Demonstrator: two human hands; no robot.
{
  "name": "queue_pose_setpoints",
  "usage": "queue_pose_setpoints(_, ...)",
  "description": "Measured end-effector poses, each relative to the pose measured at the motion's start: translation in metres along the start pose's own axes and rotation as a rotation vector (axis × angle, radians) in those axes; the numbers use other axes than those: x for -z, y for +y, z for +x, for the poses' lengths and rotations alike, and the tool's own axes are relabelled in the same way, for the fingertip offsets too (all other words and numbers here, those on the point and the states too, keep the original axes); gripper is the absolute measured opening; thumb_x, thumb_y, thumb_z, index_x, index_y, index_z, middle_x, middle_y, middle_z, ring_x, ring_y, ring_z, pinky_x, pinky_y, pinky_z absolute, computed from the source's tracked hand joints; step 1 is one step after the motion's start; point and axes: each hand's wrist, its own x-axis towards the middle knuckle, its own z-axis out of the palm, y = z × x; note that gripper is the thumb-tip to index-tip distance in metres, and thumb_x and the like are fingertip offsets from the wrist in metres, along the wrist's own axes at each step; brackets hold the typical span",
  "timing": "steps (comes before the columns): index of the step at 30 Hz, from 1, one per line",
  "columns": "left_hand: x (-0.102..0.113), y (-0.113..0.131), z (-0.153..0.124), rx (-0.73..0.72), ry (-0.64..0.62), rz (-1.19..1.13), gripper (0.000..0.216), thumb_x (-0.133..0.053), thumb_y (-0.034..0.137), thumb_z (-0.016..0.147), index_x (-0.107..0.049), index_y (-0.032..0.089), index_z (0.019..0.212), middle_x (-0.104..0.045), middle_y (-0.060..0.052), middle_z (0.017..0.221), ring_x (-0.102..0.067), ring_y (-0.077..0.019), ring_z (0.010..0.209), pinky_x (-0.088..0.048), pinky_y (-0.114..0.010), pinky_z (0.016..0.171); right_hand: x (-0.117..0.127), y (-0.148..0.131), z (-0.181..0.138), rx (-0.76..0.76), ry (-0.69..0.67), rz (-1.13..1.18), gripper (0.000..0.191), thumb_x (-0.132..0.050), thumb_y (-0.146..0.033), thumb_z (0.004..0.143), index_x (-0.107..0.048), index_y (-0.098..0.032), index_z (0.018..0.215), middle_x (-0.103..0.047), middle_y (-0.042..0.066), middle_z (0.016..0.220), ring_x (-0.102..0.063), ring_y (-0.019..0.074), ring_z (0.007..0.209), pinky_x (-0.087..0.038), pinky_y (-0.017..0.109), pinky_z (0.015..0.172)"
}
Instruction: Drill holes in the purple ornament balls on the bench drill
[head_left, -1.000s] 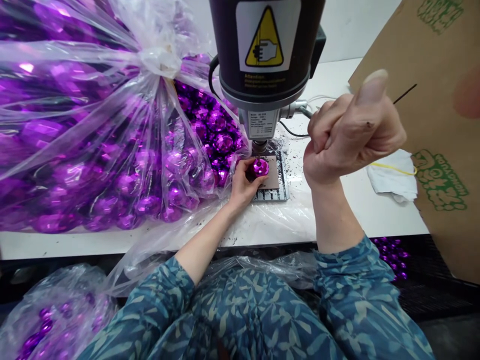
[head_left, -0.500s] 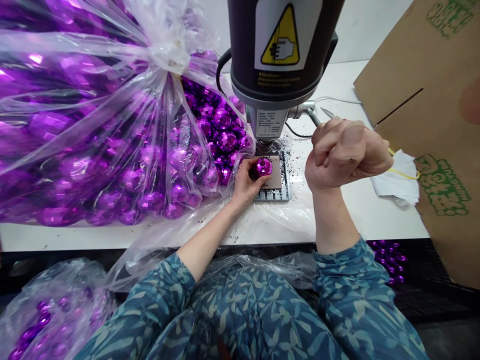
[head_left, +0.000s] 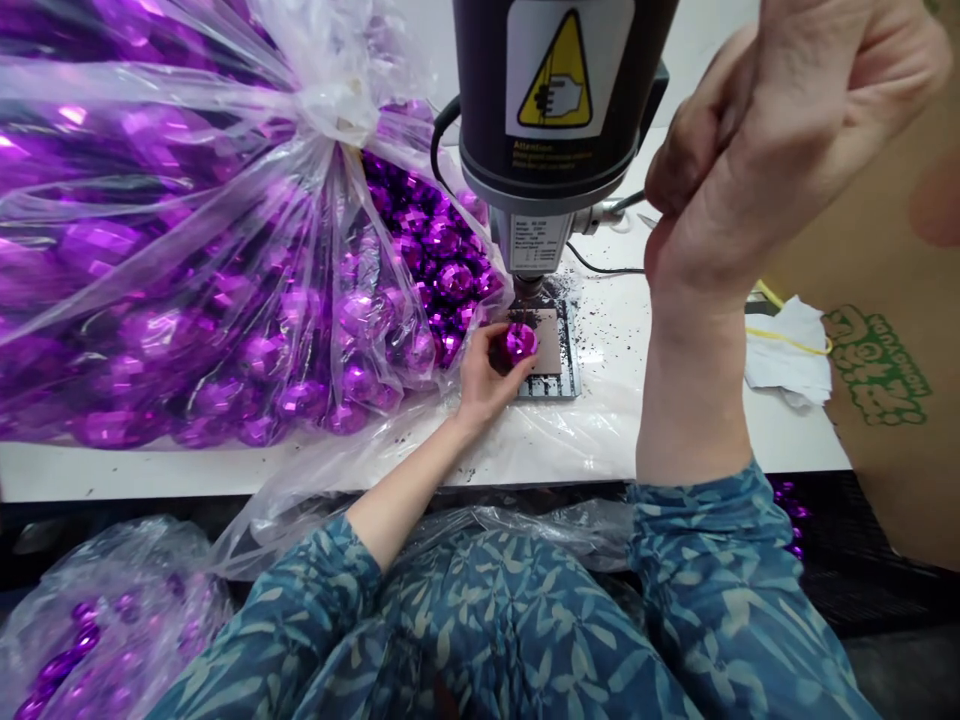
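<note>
Between the thumb and fingers of my left hand (head_left: 486, 375) is a shiny purple faceted ball (head_left: 520, 342). The ball is over the left part of a square pad (head_left: 548, 340) on the slotted metal base (head_left: 568, 385) of a bench drill press (head_left: 559, 110). The press's chuck (head_left: 528, 284) is just above and behind the ball; its bit cannot be made out. My right hand (head_left: 780, 150) is raised high at the right, its fingers closed around the press's feed lever (head_left: 628, 202), most of which the hand hides.
A large clear plastic bag (head_left: 187, 250) full of purple balls fills the left of the white table (head_left: 585, 440). Dark shavings lie around the base. A white cloth (head_left: 791, 350) and a cardboard box (head_left: 885, 300) are at right. Another bag (head_left: 120, 610) of balls sits below left.
My right hand has risen up and to the right, closer to the camera, with the lever. My left hand and the ball have shifted slightly left and toward me.
</note>
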Motion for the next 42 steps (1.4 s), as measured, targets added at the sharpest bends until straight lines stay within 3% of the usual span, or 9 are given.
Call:
queue_pose_setpoints(4, 0.028, 0.025, -0.053, -0.474, -0.286, 0.004, 0.04, -0.073, 0.035, 0.086, -0.054, 0.024, 0.12, -0.07, -0.006, 0.1, -0.069, -0.0218, 0.095, -0.058, -0.036, 0.08, 0.002, 0.004, 0.0, -0.012, -0.002, 0.0, 0.049, -0.036, -0.006, 0.096, -0.031, -0.026, 0.052, -0.031, -0.007, 0.04, -0.032, 0.0012, 0.035, -0.016, 0.022, 0.043)
queue_pose_setpoints(9, 0.058, 0.03, -0.12, -0.789, -0.754, 0.4, 0.038, -0.065, 0.044, 0.094, -0.061, 0.017, 0.121, -0.072, -0.016, 0.112, -0.067, -0.0231, 0.093, -0.057, -0.037, 0.079, 0.005, 0.002, -0.004, 0.002, -0.055, -0.052, 0.042, -0.035, -0.011, 0.096, -0.028, -0.026, 0.057, -0.029, -0.008, 0.043, -0.032, 0.0014, 0.037, -0.016, 0.023, 0.042)
queue_pose_setpoints(12, 0.067, 0.027, -0.121, -0.813, -0.74, 0.363, 0.05, -0.067, 0.055, 0.092, -0.061, 0.017, 0.124, -0.072, -0.017, 0.116, -0.066, -0.0244, 0.098, -0.058, -0.039, 0.084, 0.004, 0.0, -0.003, 0.025, -0.07, -0.062, 0.042, -0.034, -0.01, 0.096, -0.026, -0.023, 0.057, -0.028, -0.008, 0.045, -0.031, -0.0001, 0.038, -0.015, 0.022, 0.044)
queue_pose_setpoints(14, 0.07, 0.027, -0.099, -0.813, -0.588, 0.271, 0.042, -0.067, 0.047, 0.094, -0.061, 0.02, 0.124, -0.074, -0.013, 0.111, -0.067, -0.0233, 0.099, -0.059, -0.038, 0.084, 0.003, 0.0, -0.003, 0.037, -0.056, -0.049, 0.042, -0.038, -0.009, 0.095, -0.028, -0.022, 0.057, -0.029, -0.008, 0.045, -0.031, 0.0, 0.038, -0.013, 0.023, 0.044)
queue_pose_setpoints(19, 0.068, 0.023, 0.0, -0.415, -0.081, 0.433, 0.032, -0.045, 0.009, 0.098, -0.064, 0.024, 0.118, -0.07, -0.01, 0.11, -0.065, -0.0248, 0.107, -0.056, -0.044, 0.095, 0.0, 0.002, -0.003, 0.038, -0.007, -0.036, 0.042, -0.042, -0.007, 0.096, -0.03, -0.023, 0.06, -0.028, -0.009, 0.043, -0.03, 0.0011, 0.035, -0.01, 0.023, 0.042)
queue_pose_setpoints(24, 0.055, 0.0, 0.061, -0.09, -0.209, 0.681, 0.027, -0.05, 0.007, 0.09, -0.066, 0.018, 0.109, -0.064, -0.015, 0.107, -0.06, -0.0325, 0.107, -0.054, -0.047, 0.095, 0.001, 0.003, -0.003, 0.038, -0.016, 0.018, 0.046, -0.043, -0.006, 0.097, -0.028, -0.023, 0.057, -0.022, -0.01, 0.042, -0.027, 0.0014, 0.033, -0.011, 0.022, 0.041)
queue_pose_setpoints(33, 0.059, 0.007, 0.065, 0.004, -0.199, 0.639, 0.036, -0.066, 0.013, 0.086, -0.063, 0.019, 0.121, -0.06, -0.015, 0.111, -0.062, -0.0352, 0.11, -0.051, -0.054, 0.101, 0.0, 0.002, -0.004, 0.035, 0.003, -0.018, 0.048, -0.05, -0.016, 0.097, -0.027, -0.025, 0.057, -0.022, -0.01, 0.043, -0.026, 0.0031, 0.033, -0.011, 0.026, 0.04)
queue_pose_setpoints(37, 0.077, 0.035, 0.052, -0.043, -0.101, 0.258, 0.048, -0.07, 0.028, 0.09, -0.058, 0.027, 0.136, -0.061, -0.011, 0.122, -0.061, -0.0303, 0.118, -0.051, -0.051, 0.107, 0.001, 0.004, -0.004, 0.08, -0.036, -0.039, 0.051, -0.061, -0.051, 0.082, -0.025, -0.025, 0.057, -0.02, -0.01, 0.044, -0.027, 0.0036, 0.033, -0.012, 0.028, 0.038)
queue_pose_setpoints(42, 0.062, 0.056, 0.016, 0.229, -0.215, -0.343, 0.041, -0.053, 0.053, 0.101, -0.054, 0.033, 0.136, -0.069, -0.009, 0.121, -0.071, -0.0234, 0.111, -0.061, -0.045, 0.095, 0.0, 0.003, -0.005, 0.071, -0.011, -0.075, 0.055, -0.059, -0.056, 0.083, -0.024, -0.024, 0.057, -0.02, -0.01, 0.044, -0.025, 0.0031, 0.033, -0.013, 0.027, 0.039)
